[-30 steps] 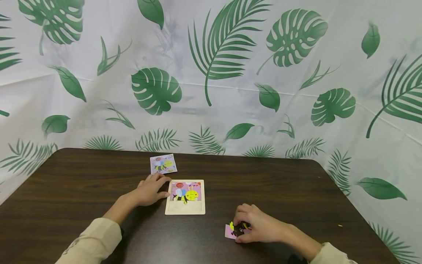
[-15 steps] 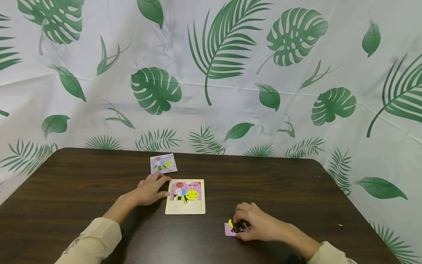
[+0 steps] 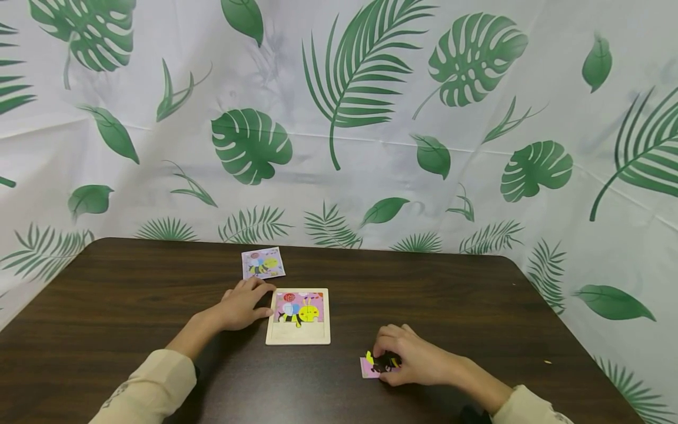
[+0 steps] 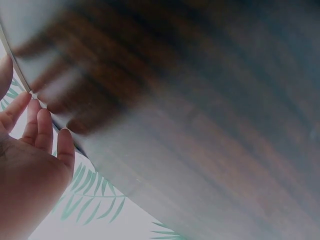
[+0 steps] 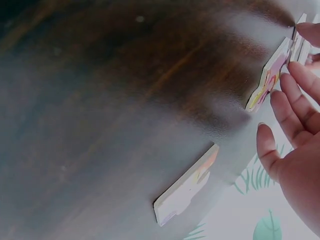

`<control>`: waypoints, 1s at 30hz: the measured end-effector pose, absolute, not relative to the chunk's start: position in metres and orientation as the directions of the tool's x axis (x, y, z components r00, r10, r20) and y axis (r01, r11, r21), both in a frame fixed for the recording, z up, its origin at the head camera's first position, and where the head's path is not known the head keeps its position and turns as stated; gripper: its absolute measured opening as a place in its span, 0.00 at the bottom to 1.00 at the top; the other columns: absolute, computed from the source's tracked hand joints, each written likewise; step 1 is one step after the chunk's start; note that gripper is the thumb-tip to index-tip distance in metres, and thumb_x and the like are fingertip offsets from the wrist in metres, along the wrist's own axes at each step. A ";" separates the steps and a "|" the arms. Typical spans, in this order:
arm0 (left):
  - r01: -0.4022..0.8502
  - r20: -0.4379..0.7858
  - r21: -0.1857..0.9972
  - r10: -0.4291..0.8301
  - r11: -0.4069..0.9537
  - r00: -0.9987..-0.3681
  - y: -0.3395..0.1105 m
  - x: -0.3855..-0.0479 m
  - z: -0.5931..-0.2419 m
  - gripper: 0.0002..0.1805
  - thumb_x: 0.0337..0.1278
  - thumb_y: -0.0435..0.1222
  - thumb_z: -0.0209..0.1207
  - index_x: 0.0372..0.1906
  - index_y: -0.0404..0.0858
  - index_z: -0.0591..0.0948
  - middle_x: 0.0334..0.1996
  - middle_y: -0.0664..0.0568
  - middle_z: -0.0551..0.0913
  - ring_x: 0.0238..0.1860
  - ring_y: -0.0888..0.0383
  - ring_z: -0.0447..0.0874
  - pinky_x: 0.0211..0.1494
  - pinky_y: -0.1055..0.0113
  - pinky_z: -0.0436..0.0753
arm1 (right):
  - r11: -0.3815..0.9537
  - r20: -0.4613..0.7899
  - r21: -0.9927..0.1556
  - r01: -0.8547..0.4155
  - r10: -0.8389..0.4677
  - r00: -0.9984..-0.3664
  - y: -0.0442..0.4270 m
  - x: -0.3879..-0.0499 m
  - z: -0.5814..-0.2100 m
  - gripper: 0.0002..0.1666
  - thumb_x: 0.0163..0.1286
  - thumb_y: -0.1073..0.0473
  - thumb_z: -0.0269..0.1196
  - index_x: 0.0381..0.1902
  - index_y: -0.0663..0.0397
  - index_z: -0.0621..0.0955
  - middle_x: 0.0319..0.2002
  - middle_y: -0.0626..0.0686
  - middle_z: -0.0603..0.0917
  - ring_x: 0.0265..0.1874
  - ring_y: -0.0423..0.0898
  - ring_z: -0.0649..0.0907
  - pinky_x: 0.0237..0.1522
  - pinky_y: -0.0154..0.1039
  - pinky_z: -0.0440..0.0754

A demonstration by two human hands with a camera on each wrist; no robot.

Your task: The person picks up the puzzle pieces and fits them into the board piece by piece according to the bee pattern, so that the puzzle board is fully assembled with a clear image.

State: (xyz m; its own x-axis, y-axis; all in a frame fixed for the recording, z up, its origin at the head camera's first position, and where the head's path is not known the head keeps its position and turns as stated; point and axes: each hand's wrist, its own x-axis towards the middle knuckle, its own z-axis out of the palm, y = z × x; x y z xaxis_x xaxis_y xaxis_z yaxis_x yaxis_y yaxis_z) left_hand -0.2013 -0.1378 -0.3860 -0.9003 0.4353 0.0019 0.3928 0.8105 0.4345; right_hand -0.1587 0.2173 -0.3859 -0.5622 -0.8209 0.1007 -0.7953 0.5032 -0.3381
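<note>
A square wooden puzzle tray (image 3: 298, 337) lies on the table, its upper half filled with pieces forming a bee on pink. My left hand (image 3: 245, 306) rests at its left edge, index finger by the top corner and thumb lower down. In the left wrist view, the fingers of the left hand (image 4: 42, 135) look loosely extended. Further right, my right hand (image 3: 410, 357) pinches a dark puzzle piece (image 3: 379, 366) with yellow on it. A pink puzzle piece (image 3: 368, 370) shows beside and partly under it. The right wrist view shows puzzle pieces (image 5: 270, 75) by the fingers.
Behind the left hand lies a picture card (image 3: 263, 263) with the same bee. Another loose puzzle piece (image 5: 185, 186) sits on the table in the right wrist view. A tiny yellowish scrap (image 3: 548, 362) lies far right. A leaf-print cloth (image 3: 360, 194) hangs behind the table.
My right hand has shifted slightly up and left with the dark piece, whose angle has changed a little. My left hand and the tray have stayed in place.
</note>
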 end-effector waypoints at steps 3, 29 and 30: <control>0.397 0.007 0.432 0.437 0.810 -0.899 -0.138 -0.202 -0.387 0.23 0.58 0.41 0.58 0.57 0.37 0.71 0.51 0.43 0.68 0.53 0.42 0.64 0.47 0.42 0.64 | 0.497 0.099 -0.341 -0.798 -0.825 -0.556 0.217 -0.160 -0.385 0.11 0.52 0.57 0.68 0.33 0.48 0.77 0.35 0.38 0.71 0.37 0.34 0.70 0.38 0.33 0.61; 0.397 0.012 0.424 0.433 0.814 -0.901 -0.138 -0.202 -0.388 0.24 0.58 0.40 0.58 0.58 0.36 0.71 0.51 0.43 0.68 0.53 0.42 0.64 0.47 0.42 0.64 | 0.480 0.105 -0.321 -0.816 -0.838 -0.535 0.213 -0.162 -0.385 0.13 0.49 0.57 0.68 0.30 0.47 0.75 0.33 0.37 0.70 0.36 0.34 0.69 0.39 0.33 0.60; 0.397 0.013 0.424 0.434 0.814 -0.901 -0.138 -0.202 -0.387 0.24 0.58 0.40 0.58 0.58 0.36 0.71 0.51 0.42 0.68 0.53 0.42 0.64 0.47 0.42 0.64 | 0.479 0.105 -0.322 -0.817 -0.839 -0.533 0.213 -0.163 -0.385 0.13 0.49 0.57 0.68 0.30 0.47 0.75 0.33 0.37 0.70 0.36 0.34 0.69 0.39 0.33 0.60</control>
